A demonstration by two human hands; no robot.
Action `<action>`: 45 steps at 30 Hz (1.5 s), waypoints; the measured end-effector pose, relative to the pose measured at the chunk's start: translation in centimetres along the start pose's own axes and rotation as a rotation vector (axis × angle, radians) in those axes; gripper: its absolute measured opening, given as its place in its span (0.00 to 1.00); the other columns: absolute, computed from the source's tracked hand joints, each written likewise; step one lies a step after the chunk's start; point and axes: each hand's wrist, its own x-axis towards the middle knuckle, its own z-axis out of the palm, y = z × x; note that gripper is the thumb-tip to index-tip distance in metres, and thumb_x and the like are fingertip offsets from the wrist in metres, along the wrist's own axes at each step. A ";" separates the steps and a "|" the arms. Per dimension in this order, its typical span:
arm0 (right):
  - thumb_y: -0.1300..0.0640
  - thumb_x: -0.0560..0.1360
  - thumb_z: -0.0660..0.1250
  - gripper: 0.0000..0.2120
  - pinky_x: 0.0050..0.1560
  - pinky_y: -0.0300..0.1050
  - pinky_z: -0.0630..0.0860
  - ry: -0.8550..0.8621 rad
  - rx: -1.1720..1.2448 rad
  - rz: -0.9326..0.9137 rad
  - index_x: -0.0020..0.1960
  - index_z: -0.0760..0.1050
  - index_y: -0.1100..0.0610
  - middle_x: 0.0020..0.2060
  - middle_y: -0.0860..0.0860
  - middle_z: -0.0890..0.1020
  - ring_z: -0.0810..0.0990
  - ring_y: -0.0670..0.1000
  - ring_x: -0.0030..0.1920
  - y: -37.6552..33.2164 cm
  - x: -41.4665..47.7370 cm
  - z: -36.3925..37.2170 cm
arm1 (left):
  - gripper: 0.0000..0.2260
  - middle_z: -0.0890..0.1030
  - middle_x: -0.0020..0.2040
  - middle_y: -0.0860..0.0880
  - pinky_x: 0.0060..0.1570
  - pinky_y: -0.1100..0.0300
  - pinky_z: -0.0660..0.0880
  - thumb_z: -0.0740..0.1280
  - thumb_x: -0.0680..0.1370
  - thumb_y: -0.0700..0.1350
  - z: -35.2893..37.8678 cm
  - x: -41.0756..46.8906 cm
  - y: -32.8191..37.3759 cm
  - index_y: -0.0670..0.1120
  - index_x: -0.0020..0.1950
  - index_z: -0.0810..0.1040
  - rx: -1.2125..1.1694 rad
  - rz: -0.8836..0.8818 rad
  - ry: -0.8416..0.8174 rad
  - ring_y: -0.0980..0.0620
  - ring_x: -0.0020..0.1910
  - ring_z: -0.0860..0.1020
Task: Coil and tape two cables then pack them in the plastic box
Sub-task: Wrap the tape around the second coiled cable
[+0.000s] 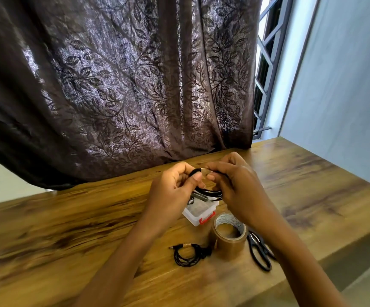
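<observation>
Both hands hold one black cable (208, 192) in loops above the table. My left hand (175, 187) pinches the coil's upper left bend, and my right hand (235, 185) grips its right side, with a small piece that looks like tape between the fingertips. Under the hands sits a small clear plastic box (198, 214) with a red latch, partly hidden. A second black cable (189, 254) lies coiled on the table nearer to me, its jack plug pointing left. A roll of brown tape (229, 237) stands beside the box.
Black scissors (259, 251) lie right of the tape roll. The wooden table (68, 229) ends in an edge at the right. A dark leaf-patterned curtain (113, 85) hangs along the table's far side, with a window and a pale wall at the right.
</observation>
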 end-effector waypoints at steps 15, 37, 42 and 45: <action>0.64 0.79 0.56 0.12 0.35 0.35 0.75 -0.396 0.804 0.506 0.38 0.73 0.62 0.23 0.46 0.76 0.74 0.40 0.27 1.2 0.0 -1.0 | 0.04 0.83 0.34 0.53 0.35 0.68 0.75 0.65 0.77 0.42 0.0 0.1 -1.0 0.47 0.43 0.79 0.074 -0.091 -0.045 0.59 0.35 0.80; 0.50 0.67 0.72 0.08 0.38 0.38 0.77 0.154 0.225 -0.005 0.43 0.79 0.52 0.47 0.47 0.74 0.77 0.46 0.43 1.5 -2.2 1.1 | 0.11 0.81 0.30 0.51 0.34 0.65 0.72 0.64 0.77 0.43 -0.3 0.9 0.4 0.41 0.39 0.80 -0.211 -0.308 -0.104 0.55 0.32 0.79; 0.57 0.70 0.71 0.05 0.43 0.37 0.77 0.295 0.092 -0.085 0.42 0.80 0.58 0.49 0.51 0.76 0.76 0.42 0.46 1.7 -2.3 1.6 | 0.10 0.80 0.32 0.50 0.34 0.65 0.70 0.64 0.77 0.44 -0.4 0.9 0.7 0.43 0.39 0.80 -0.204 -0.313 -0.108 0.58 0.31 0.78; 0.55 0.72 0.66 0.08 0.48 0.29 0.72 0.350 -0.028 -0.150 0.44 0.81 0.59 0.51 0.54 0.78 0.77 0.45 0.49 1.5 -2.4 1.7 | 0.10 0.80 0.31 0.51 0.32 0.67 0.69 0.64 0.77 0.45 -0.5 0.9 0.8 0.44 0.39 0.80 -0.196 -0.323 -0.103 0.58 0.29 0.77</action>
